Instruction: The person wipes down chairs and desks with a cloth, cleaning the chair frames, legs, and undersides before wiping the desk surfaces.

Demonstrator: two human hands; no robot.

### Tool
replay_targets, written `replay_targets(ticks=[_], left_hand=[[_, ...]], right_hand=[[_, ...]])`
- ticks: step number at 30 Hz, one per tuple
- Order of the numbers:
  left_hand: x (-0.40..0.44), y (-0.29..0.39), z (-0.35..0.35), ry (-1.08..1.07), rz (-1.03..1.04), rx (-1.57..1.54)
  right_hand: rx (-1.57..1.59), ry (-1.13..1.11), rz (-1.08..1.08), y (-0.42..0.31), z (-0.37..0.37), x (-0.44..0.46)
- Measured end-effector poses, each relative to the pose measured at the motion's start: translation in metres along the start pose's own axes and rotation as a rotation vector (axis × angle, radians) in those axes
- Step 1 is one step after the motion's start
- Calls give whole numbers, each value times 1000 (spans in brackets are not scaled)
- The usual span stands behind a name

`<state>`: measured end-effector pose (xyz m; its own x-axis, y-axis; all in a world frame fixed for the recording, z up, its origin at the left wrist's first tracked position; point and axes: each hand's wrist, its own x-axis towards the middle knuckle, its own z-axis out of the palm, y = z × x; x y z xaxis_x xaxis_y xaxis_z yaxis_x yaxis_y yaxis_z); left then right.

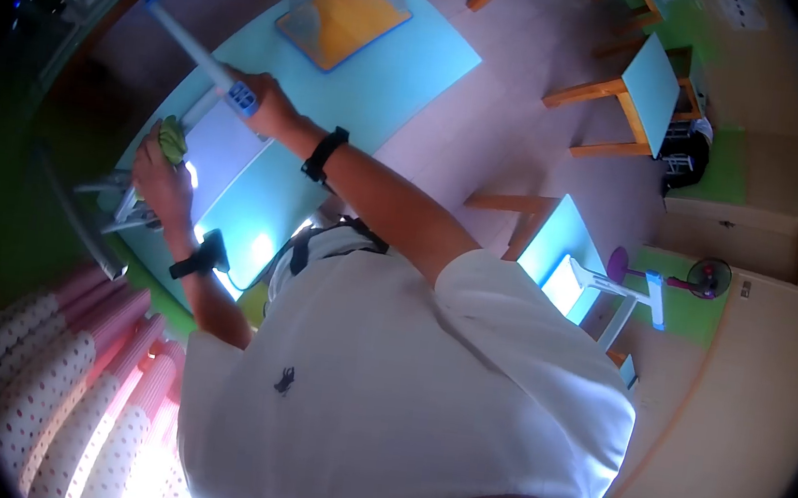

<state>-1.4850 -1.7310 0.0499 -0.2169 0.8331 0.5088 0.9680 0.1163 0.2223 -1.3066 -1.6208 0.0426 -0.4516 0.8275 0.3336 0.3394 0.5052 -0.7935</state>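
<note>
My left hand (pixel 163 180) is closed round a green cloth (pixel 172 140), at the left edge of a small pale folding table (pixel 225 148). This small table lies on a large light blue table (pixel 418 66). My right hand (pixel 266 107) grips the blue-ended white bar (pixel 196 51) of the small table, near its blue end piece. The bar slants up to the left. Grey metal legs (pixel 122 196) show beside my left hand. The fingertips of my right hand are partly hidden.
Another small folding table with a yellow-orange top (pixel 345 25) lies at the far end of the blue table. Blue-topped wooden tables (pixel 653 96) stand to the right, near a fan (pixel 707 278) and a white folding frame (pixel 642 299). Dotted curtains (pixel 64 384) hang at lower left.
</note>
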Motion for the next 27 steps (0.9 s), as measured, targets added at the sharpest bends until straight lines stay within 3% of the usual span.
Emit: replay_targets(ticks=[2, 12, 18, 21, 26, 27], left_hand=[[-9, -10, -2, 108, 18, -71], [-5, -2, 7, 152, -87, -53], [36, 48, 36, -28, -80, 19], [39, 54, 41, -21, -27, -15], [25, 24, 29, 31, 37, -143], [27, 16, 18, -89, -32, -133]], right_hand=[[38, -7, 35, -11, -7, -2], [54, 82, 4, -5, 2, -3], [35, 204, -29, 7, 18, -5], [-20, 293, -164, 23, 27, -5], [-5, 235, -4, 14, 22, -6], [-39, 266, -17, 12, 22, -6]])
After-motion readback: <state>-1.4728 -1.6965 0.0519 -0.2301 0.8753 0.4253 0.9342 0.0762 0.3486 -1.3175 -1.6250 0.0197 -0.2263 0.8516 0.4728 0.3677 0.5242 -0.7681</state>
